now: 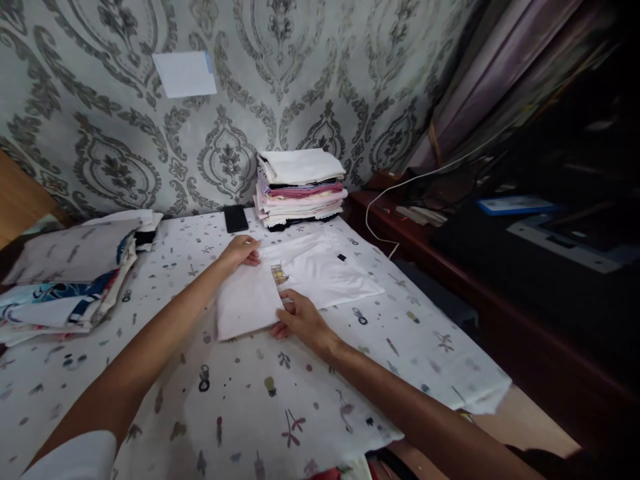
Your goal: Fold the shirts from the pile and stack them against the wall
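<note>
A white shirt (pixel 325 270), partly folded, lies on the patterned sheet (pixel 240 407) in front of me. Its folded part is on the left, and the spread part with a small black mark reaches to the right. A yellowish print shows between the two. My left hand (pixel 242 252) is closed on the far edge of the folded part. At the near right corner of that part, my right hand (pixel 297 319) pinches the cloth between thumb and fingers.
Folded clothes stand in a stack (pixel 301 190) by the wall, beside a black phone (pixel 236 219). Another clothes pile (pixel 75 267) lies at the left. A white cable (pixel 367 217) crosses the dark red furniture (pixel 425 250) at right.
</note>
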Available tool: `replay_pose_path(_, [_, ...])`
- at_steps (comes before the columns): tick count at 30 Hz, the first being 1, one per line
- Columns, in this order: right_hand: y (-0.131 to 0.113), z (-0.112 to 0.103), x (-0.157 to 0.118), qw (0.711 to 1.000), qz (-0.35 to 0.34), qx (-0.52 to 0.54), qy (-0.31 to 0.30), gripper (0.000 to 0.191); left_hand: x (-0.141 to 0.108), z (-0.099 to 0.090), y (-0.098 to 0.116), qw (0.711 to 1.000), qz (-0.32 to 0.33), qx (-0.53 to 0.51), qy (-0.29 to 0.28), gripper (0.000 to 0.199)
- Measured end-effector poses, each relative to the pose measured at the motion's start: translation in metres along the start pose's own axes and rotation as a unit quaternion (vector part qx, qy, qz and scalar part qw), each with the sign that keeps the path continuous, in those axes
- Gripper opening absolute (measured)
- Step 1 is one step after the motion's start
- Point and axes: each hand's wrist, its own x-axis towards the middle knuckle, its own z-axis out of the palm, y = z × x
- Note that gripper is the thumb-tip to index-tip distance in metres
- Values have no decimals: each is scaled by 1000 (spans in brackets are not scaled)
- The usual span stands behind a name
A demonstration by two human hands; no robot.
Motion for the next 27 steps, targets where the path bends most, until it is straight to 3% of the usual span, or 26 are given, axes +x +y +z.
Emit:
replay_pose_path(4, [-1, -7, -1, 998, 12, -51, 20, 28, -14, -3, -3, 998, 51, 24, -5, 12])
replay_pose_path(7, [-4, -11, -7, 971, -67, -221, 64, 34, -31, -6, -11, 981, 154, 113, -23, 20])
replay_pose_path(9, [-5, -10, -11, 904, -182, -371, 111, 37, -42, -7, -19, 933, 252, 253, -43, 34])
replay_pose_path(11, [0, -5, -14, 818, -302, -476, 115, 40, -48, -4, -27, 866, 293, 401, -61, 48])
replay_pose_path(13, [10, 1, -15, 748, -382, -539, 60, 44, -50, 0, -33, 827, 266, 490, -73, 55])
replay_pose_path(15, [22, 5, -14, 704, -402, -585, -5, 57, -48, 3, -37, 811, 232, 532, -73, 59])
replay_pose_path(19, [36, 8, -14, 686, -356, -634, -32, 68, -38, 1, -40, 816, 205, 539, -48, 59])
replay_pose_path(25, [34, 30, -14, 657, -427, -620, 51, 31, -24, -33, -45, 846, 241, 474, 32, 48])
replay_pose_path(27, [31, 32, -15, 667, -440, -599, 59, 27, -21, -45, -45, 847, 236, 473, 44, 43])
